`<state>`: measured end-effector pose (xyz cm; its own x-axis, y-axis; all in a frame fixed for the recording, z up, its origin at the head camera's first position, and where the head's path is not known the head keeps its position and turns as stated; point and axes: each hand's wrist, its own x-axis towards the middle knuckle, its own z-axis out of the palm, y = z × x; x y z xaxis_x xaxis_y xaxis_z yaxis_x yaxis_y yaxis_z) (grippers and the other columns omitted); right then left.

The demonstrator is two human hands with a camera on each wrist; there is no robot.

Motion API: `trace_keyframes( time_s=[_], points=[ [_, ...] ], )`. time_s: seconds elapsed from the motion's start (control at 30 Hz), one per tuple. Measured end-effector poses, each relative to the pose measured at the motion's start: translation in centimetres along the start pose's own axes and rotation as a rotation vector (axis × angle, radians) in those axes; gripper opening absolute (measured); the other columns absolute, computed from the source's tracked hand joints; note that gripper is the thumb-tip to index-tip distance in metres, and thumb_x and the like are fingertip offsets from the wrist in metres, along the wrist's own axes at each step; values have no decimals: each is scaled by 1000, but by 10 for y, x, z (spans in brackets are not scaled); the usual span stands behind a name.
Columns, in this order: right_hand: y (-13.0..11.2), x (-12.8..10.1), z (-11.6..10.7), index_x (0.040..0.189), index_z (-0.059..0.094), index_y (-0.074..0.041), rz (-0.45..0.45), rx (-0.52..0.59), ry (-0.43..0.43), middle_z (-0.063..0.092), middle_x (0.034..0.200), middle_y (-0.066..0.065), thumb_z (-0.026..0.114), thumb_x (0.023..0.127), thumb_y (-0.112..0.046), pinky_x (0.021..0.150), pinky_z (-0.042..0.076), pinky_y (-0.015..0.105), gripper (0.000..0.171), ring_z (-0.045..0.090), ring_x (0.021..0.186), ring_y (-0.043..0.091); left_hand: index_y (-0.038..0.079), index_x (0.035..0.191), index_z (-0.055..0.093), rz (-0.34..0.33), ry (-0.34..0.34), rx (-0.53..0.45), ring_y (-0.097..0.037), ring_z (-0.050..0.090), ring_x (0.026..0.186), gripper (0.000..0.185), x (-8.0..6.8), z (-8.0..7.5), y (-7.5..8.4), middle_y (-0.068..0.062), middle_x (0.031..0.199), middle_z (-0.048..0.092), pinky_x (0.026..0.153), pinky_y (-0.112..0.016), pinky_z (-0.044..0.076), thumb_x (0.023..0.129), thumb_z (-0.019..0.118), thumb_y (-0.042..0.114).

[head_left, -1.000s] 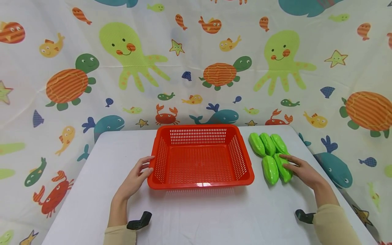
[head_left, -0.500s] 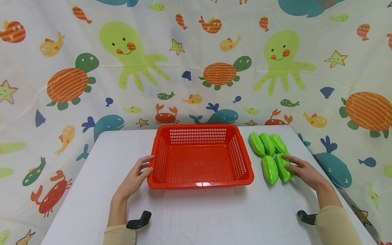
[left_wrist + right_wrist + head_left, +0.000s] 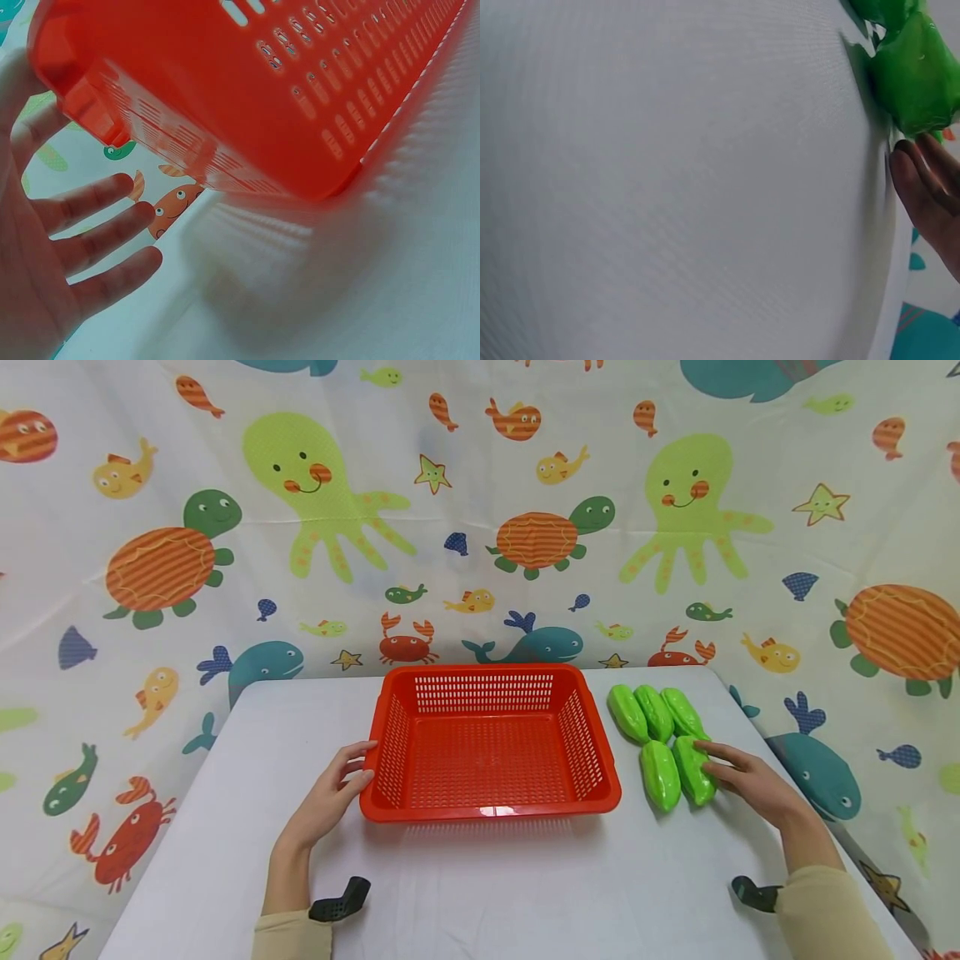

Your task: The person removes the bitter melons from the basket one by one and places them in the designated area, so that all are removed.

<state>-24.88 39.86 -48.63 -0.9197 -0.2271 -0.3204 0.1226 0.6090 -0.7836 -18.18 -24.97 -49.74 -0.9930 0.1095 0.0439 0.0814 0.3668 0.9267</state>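
A red plastic basket with slotted walls sits mid-table. At its left side is my left hand, fingers extended and fingertips at the rim. The left wrist view shows this hand with spread fingers, several of them below the rim and apart from the wall. On the right, several glossy, bright-green, elongated, pepper-like pieces lie in two rows. My right hand has its fingertips at the right side of the near-right green piece. In the right wrist view, loosely extended fingers sit against or just below a green piece.
A white-covered table bears everything. Behind it hangs a curtain with sea-animal prints. Dark wrist cameras stick out inward from both wrists, the left camera and the right camera. The back row of green pieces lies close to the basket's right wall.
My right hand has shifted slightly to the right along the near-right green piece. The left hand, the basket and the other green pieces stay practically in place.
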Motion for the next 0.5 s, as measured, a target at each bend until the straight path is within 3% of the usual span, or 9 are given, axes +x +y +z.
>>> trace_keyframes(
  time_s=[0.27,0.5],
  points=[
    [-6,1,-4,153,28,-6,18,27,40,14,158,28,48,100,-47,107,24,67,70,22,139,50,17,145,39,10,-18,46,-32,39,130,54,-2,-3,2,-10,146,39,101,-58,41,98,59,33],
    [-24,1,-7,150,32,0,-32,-36,45,27,154,28,44,104,-40,104,42,50,62,28,138,46,16,144,42,58,-28,129,-31,43,127,53,0,-14,13,-9,144,41,98,-54,47,96,62,29]
  ],
)
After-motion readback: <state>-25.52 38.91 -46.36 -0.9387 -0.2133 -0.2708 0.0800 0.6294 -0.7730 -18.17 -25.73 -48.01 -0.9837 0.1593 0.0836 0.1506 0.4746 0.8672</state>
